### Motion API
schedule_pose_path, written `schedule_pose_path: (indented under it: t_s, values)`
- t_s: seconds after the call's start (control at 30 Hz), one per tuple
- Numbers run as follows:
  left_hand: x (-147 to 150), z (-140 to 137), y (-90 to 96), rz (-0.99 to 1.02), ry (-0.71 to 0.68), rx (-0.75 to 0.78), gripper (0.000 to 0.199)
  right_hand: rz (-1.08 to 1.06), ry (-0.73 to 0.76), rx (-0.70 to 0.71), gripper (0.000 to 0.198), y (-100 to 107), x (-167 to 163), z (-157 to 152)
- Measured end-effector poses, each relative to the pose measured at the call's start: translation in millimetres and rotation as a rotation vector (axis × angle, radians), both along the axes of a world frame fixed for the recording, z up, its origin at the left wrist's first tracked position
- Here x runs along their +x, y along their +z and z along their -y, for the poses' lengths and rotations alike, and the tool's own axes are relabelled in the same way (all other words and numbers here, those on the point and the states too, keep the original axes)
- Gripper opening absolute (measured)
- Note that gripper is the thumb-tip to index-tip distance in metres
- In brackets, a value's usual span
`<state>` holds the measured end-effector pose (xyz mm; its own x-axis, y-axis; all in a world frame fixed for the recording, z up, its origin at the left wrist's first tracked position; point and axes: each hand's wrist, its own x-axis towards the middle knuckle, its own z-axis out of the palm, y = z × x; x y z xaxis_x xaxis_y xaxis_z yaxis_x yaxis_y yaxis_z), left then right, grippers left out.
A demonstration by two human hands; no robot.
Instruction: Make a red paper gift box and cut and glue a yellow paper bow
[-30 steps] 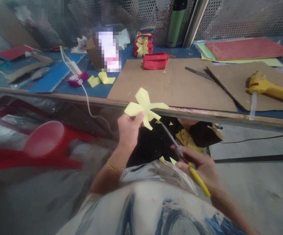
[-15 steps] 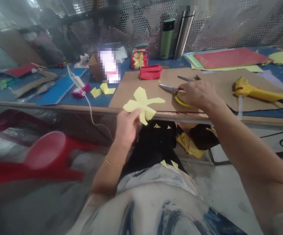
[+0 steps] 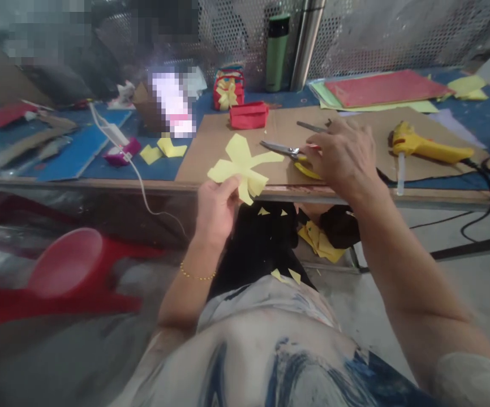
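My left hand [image 3: 217, 206] pinches a yellow paper flower [image 3: 239, 165] with several petals between thumb and fingers, in front of the table edge. Scissors with yellow-and-red handles [image 3: 289, 150] lie on brown cardboard, blades pointing left. Over their handles is my right hand [image 3: 344, 155], fingers loosely bent and apart; part of the handles is hidden beneath it. A thin grey metal tool [image 3: 310, 126] lies just behind the scissors, its right end at my fingers. To the right rests a yellow glue gun [image 3: 435, 148] with a glue stick at its end.
The cardboard [image 3: 211, 133] bears a small red box [image 3: 248, 116]. Behind it stand a decorated red box [image 3: 228, 89], a green bottle [image 3: 277, 53] and a steel flask [image 3: 308, 45]. Yellow scraps [image 3: 164, 148] and a lit phone [image 3: 172, 102] are leftward; a red stool [image 3: 69, 263] stands below.
The view has shifted slightly right. My right hand has moved a little rightward relative to the scissors, which stay on the cardboard. My left hand still holds the paper flower.
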<state>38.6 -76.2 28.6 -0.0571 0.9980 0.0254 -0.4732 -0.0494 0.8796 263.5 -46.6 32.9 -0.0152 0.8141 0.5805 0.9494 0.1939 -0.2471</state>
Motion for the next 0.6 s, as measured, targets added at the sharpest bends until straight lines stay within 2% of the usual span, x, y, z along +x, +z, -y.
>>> schedule_pose_path:
  t_s: [0.1,0.17,0.23,0.33,0.5,0.6]
  values:
    - [3.1,1.9,-2.7,0.013,-0.009,-0.012,0.017,-0.375,0.348,-0.023,0.028,-9.6,-17.9,28.2]
    - [5.4,4.5,-5.0,0.018,-0.025,-0.012,0.018,-0.665,0.530,-0.192,0.036,-16.7,-32.4,44.0]
    - [7.7,7.5,-7.1,0.014,-0.035,-0.016,0.021,-0.857,0.644,-0.328,0.044,-20.6,-46.8,53.3]
    - [10.6,10.9,-9.7,-0.009,-0.039,-0.010,0.029,-0.996,0.672,-0.366,0.043,-21.3,-64.3,55.2]
    - [13.7,12.9,-13.3,-0.042,-0.048,-0.035,0.034,-1.121,0.563,-0.304,0.042,-25.1,-81.6,50.7]
    - [14.4,12.7,-14.3,-0.024,-0.062,-0.028,0.039,-1.127,0.534,-0.320,0.043,-27.7,-84.6,53.5]
